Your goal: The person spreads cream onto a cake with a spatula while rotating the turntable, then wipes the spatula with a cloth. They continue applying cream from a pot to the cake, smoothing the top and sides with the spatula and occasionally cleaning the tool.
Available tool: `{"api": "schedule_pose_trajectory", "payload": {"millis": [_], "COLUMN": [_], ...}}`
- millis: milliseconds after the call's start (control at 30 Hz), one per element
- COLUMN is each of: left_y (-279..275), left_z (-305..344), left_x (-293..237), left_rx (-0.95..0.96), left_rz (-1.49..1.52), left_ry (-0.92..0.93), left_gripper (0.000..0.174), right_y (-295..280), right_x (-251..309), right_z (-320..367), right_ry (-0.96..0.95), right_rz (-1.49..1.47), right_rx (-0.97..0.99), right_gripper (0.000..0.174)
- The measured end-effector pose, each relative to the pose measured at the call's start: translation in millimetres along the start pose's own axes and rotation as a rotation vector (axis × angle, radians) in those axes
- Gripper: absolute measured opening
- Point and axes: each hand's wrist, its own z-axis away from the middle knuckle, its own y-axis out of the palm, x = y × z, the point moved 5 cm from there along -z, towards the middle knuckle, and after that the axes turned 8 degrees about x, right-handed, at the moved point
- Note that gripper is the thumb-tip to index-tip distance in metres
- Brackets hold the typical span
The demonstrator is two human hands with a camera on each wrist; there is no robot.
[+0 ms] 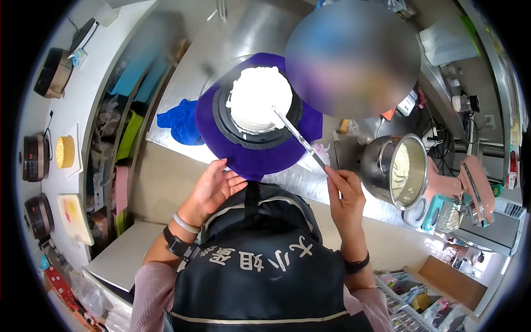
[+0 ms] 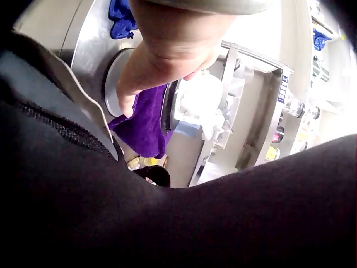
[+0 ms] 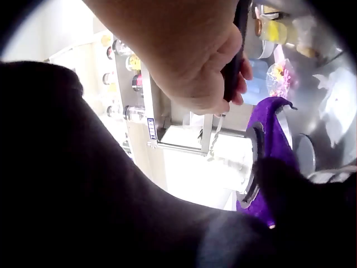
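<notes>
A cake [image 1: 260, 98] coated in white cream stands on a dark round board [image 1: 221, 113] over a purple cloth [image 1: 276, 163]. My right hand [image 1: 347, 196] grips the dark handle of an icing spatula [image 1: 298, 137], whose cream-smeared blade reaches over the cake's top at the near right. In the right wrist view, the fingers of that hand [image 3: 192, 67] curl round the handle. At the cloth's near left edge is my left hand [image 1: 213, 188], palm turned up and fingers loosely extended. The left wrist view has one fingertip [image 2: 128, 106] right at the cloth.
A steel mixing bowl [image 1: 387, 171] holding pale cream lies tilted at the right, beside a pink stand mixer [image 1: 470, 182]. Left of the cake lies a crumpled blue cloth [image 1: 180, 122]. A yellow cake layer [image 1: 65, 152] sits on the left counter. A blurred patch covers the upper right.
</notes>
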Motion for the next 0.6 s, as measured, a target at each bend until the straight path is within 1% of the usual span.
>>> {"api": "schedule_pose_trajectory", "payload": {"millis": [33,67,133,200,233,300,333,367,400,467,533,600], "left_y": [0,-1,0,2,0,-4,-4,-4,-3,0,0,-1], "left_z": [0,0,1,1,1,-1,-1,-1,-1,0,1,-1], "left_x": [0,1,2,1,2,4,4,4,4,2,4,4], "left_rx": [0.003,-0.007,-0.017,-0.008,-0.008,-0.012,-0.009,-0.007,-0.005,-0.01,-0.016,-0.018], "left_rz": [0.006,0.007,0.017,0.038,0.046,0.023,0.026,0.028,0.031,0.03,0.031,0.032], "left_ry": [0.004,0.006,0.014,0.012,0.015,0.005,0.006,0.004,0.002,0.007,0.01,-0.003], "left_gripper": [0.048,0.047,0.047,0.036,0.036,0.044,0.044,0.043,0.042,0.042,0.041,0.041], "right_y": [0,2,5,11,14,23,26,23,22,16,17,25], "right_x": [6,8,14,17,19,26,28,31,30,25,25,34], "right_z": [-5,-7,-11,-12,-13,-12,-13,-17,-19,-22,-21,-19], "right_ry": [-0.03,-0.035,-0.077,-0.093,-0.101,-0.121,-0.14,-0.197,-0.197,-0.141,-0.12,-0.137], "right_rz": [0.095,0.098,0.249,0.271,0.289,0.275,0.258,0.302,0.305,0.412,0.404,0.31], "right_rx": [-0.024,-0.017,-0.056,-0.047,-0.044,-0.019,-0.002,-0.037,-0.035,-0.104,-0.085,-0.005], "right_gripper": [0.029,0.029,0.03,0.031,0.033,0.033,0.033,0.034,0.034,0.034,0.035,0.035]}}
